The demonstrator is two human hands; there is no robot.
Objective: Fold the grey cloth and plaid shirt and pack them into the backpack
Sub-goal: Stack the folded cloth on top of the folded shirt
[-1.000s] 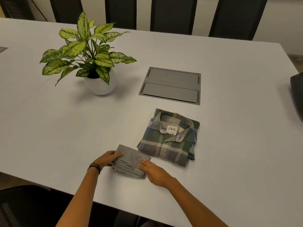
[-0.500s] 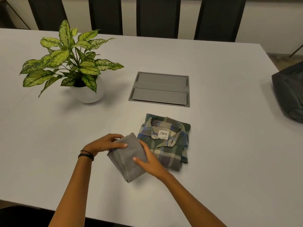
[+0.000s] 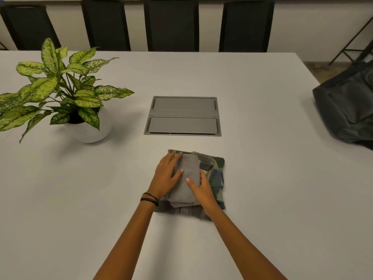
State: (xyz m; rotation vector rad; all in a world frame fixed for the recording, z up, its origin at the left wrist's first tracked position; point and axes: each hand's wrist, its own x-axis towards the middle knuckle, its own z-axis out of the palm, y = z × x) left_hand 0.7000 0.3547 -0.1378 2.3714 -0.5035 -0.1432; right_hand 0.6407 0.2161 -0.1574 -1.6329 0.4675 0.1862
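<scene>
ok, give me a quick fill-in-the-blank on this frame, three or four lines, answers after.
1. The folded grey cloth lies on top of the ___.
2. The backpack sits near the table's ___ edge.
3. Behind the table stand ___ black chairs.
4. The potted plant grows in a ___ pot.
Answers: plaid shirt; right; four; white.

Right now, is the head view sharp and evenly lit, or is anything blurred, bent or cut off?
Head view: dim, even light with no glare; the grey cloth looks slightly soft; the far chairs splay outward, likely the wide lens; the plant throws a faint shadow; the backpack is dark and cut off at the right.
</scene>
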